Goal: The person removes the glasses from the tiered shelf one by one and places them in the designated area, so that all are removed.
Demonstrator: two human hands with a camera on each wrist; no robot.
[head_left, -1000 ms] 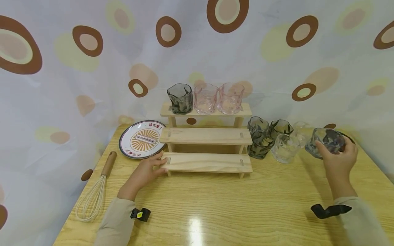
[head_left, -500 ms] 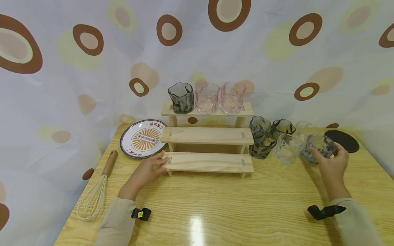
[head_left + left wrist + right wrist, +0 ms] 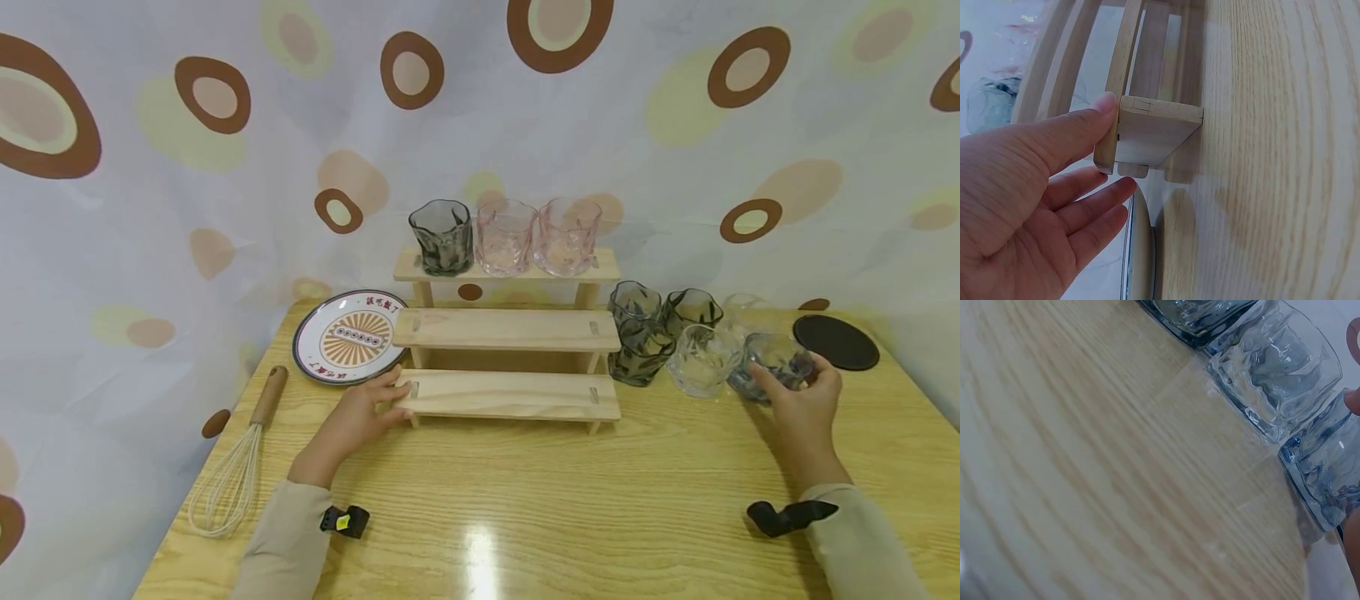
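Note:
My right hand [image 3: 810,417] grips a bluish clear glass [image 3: 778,354] upright at the table's right side, thumb on its near side. In the right wrist view, the bluish glass [image 3: 1322,465] stands close beside a clear glass [image 3: 1275,378], its base at or just above the tabletop; only bits of the fingers show. On the other side, my left hand [image 3: 360,425] holds the left end of a three-tier wooden stand [image 3: 510,393] at its lowest board. The left wrist view shows the thumb and fingertips on either side of that board [image 3: 1124,59].
Top tier: a grey glass [image 3: 442,242] and two pink glasses [image 3: 506,242]. Several grey glasses [image 3: 639,354] and clear ones [image 3: 701,362] crowd the stand's right side. A plate [image 3: 348,337] and whisk [image 3: 247,450] lie left; a black disc [image 3: 836,342] lies back right.
My right hand has moved left and lowered the bluish glass beside the clear one, uncovering the black disc behind. My left hand keeps its place on the stand.

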